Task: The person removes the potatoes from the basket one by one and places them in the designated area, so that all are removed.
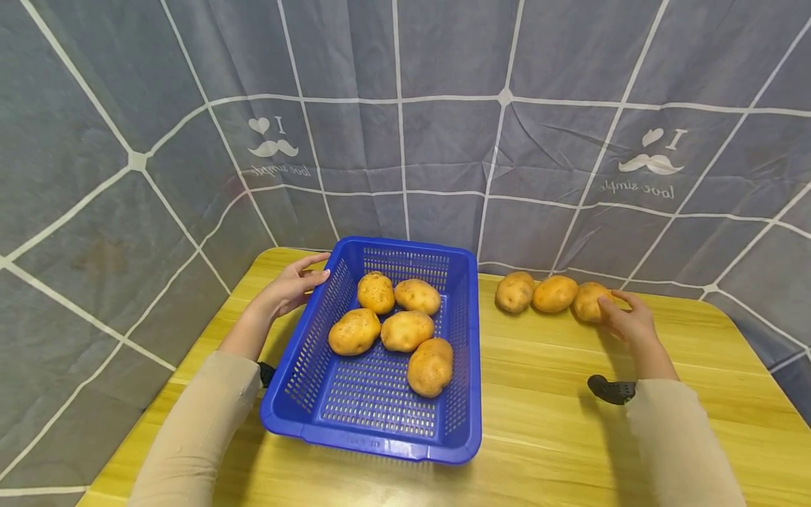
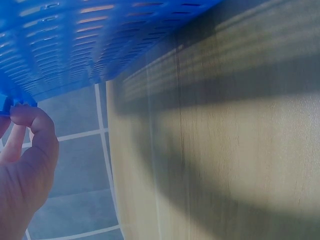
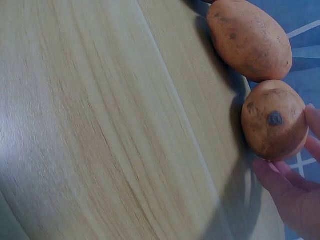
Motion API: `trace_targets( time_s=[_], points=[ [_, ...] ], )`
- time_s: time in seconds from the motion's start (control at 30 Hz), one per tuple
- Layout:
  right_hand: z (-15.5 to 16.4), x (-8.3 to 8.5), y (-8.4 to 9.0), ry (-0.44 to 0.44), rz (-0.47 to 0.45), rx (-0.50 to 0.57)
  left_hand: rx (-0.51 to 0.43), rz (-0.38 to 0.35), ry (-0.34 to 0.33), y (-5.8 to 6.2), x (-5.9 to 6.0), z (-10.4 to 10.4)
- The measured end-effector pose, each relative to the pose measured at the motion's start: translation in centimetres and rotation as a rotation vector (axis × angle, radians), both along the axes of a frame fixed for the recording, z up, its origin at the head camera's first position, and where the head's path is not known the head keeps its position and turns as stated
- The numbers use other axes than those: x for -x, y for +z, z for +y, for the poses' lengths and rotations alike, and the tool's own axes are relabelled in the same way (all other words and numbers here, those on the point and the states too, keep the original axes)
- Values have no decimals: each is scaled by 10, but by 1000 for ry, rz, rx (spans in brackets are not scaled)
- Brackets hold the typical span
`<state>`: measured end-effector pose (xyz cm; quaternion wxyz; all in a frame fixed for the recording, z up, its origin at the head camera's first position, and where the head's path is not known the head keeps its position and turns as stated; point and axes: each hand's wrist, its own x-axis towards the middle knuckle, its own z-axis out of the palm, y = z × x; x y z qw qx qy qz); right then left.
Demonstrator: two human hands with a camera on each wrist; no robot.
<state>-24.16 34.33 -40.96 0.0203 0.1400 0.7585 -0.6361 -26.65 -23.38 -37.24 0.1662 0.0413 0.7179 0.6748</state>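
A blue plastic basket (image 1: 374, 422) stands on the yellow wooden table (image 1: 557, 422) and holds several potatoes (image 1: 405, 329). My left hand (image 1: 310, 271) grips the basket's far left rim. In the left wrist view its fingers (image 2: 27, 120) curl over the basket's edge (image 2: 100, 35). Three potatoes lie in a row on the table to the right of the basket. My right hand (image 1: 611, 304) holds the rightmost potato (image 1: 588, 301), thumb and fingers (image 3: 295, 170) wrapped round this potato (image 3: 274, 125). The middle potato (image 3: 250, 37) lies just beside it.
A grey cloth (image 1: 443, 141) with white lines hangs close behind the table and along its left side. The other two loose potatoes (image 1: 514, 291) (image 1: 554, 293) touch each other near the back edge. Bare tabletop (image 3: 100, 125) lies between the basket and my right arm.
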Motion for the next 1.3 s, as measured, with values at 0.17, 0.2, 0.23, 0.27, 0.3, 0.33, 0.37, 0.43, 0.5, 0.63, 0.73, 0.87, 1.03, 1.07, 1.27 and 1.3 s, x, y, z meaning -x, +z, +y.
trace_targets(
  time_s=[0.17,0.2,0.23,0.27,0.3,0.33,0.37,0.43,0.5,0.63,0.73,0.87,1.03,1.07,1.27,1.3],
  points=[
    [3,-1,4,36,-18,-9,7,4,-2,2,0,0],
    [4,-1,5,38,-19,-12,9,3,0,2,0,0],
    [5,-2,6,41,-16,-16,10,2,1,3,-1,1],
    [5,-3,7,45,-15,-30,10,1,2,3,-1,1],
    [6,-3,8,48,-13,-44,9,1,2,3,0,1],
    [7,-4,9,48,-7,-60,6,-1,3,3,0,1],
    [7,-5,11,50,-1,-80,5,-2,3,3,0,1],
    [9,-7,15,58,13,-112,4,-3,4,3,0,1],
    [10,-9,18,64,26,-123,7,-4,4,3,0,1],
    [13,-12,25,74,39,-105,13,-3,3,4,0,1],
    [13,-14,29,83,48,-126,13,-5,3,5,0,1],
    [10,-14,36,92,61,-191,6,-14,5,4,-1,1],
    [2,-15,47,143,70,-256,-8,-21,7,4,-2,2],
    [0,-15,49,154,71,-256,-10,-22,9,4,-2,2],
    [-13,-16,59,220,71,-180,-16,-21,17,2,0,1],
    [-16,-16,60,235,72,-170,-19,-21,15,2,0,1]
  ],
)
